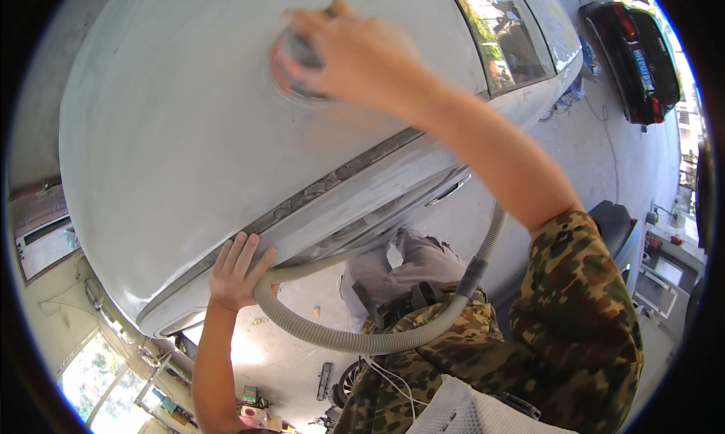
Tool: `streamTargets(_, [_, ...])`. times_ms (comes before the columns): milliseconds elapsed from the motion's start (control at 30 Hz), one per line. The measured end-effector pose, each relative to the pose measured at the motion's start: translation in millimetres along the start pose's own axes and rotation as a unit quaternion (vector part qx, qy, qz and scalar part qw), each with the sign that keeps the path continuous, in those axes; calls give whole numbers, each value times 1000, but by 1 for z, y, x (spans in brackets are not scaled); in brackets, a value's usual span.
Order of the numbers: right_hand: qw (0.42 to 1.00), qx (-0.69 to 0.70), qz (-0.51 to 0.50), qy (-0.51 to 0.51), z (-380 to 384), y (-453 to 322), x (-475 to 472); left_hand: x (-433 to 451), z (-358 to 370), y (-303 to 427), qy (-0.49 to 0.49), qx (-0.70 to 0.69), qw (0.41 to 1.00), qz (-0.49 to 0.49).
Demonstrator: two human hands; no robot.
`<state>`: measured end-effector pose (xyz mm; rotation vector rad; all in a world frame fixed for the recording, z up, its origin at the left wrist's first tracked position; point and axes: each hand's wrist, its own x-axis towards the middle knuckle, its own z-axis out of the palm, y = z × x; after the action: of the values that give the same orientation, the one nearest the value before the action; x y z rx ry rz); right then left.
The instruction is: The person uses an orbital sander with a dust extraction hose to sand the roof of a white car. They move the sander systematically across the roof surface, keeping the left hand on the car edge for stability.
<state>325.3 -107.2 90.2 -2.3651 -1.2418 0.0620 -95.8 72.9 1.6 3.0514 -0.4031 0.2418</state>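
My right hand [354, 55] grips a round sander [294, 66], blurred by motion, with its pad against the grey roof panel [187, 122] of a car. Its lower side shows red and black. My left hand [238, 272] lies palm down over the near roof edge, fingers spread, beside the dark roof channel [334, 176]. A grey corrugated hose [351, 342] bends close by my left thumb and loops across my waist, then rises behind my right arm. Whether it touches the left hand I cannot tell. The hose's join to the sander is hidden.
A side door handle [448, 189] and the rear glass [507, 38] belong to this car. A black car [634, 60] is parked at upper right. A thin cable [612, 151] crosses the floor. Tools and a wheel [348, 380] lie below. A window [102, 377] is at lower left.
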Motion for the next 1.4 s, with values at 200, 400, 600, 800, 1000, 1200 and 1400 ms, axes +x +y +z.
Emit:
streamTargets(200, [992, -36, 121, 30, -41, 61, 18, -3, 2, 0, -6, 8, 1000, 3])
streamTargets(400, [999, -36, -24, -33, -2, -2, -3, -1, 1, 0, 1, 11, 1000, 1])
streamTargets(600, [998, -48, -33, -36, 4, -2, 32, -1, 2, 1, 5, 14, 1000, -1])
streamTargets(800, [997, -45, 56, 4, -31, 57, 92, -1, 3, 0, 6, 9, 1000, 0])
streamTargets(1000, [998, -37, -41, -30, 6, -4, 18, -2, 2, 0, -1, 4, 1000, -2])
streamTargets(1200, [982, -18, -146, -121, 8, -64, -24, -3, 2, -1, -2, 10, 1000, 10])
streamTargets(1400, [999, -4, -16, -33, -15, 31, 25, -5, 1, 1, -1, 5, 1000, 8])
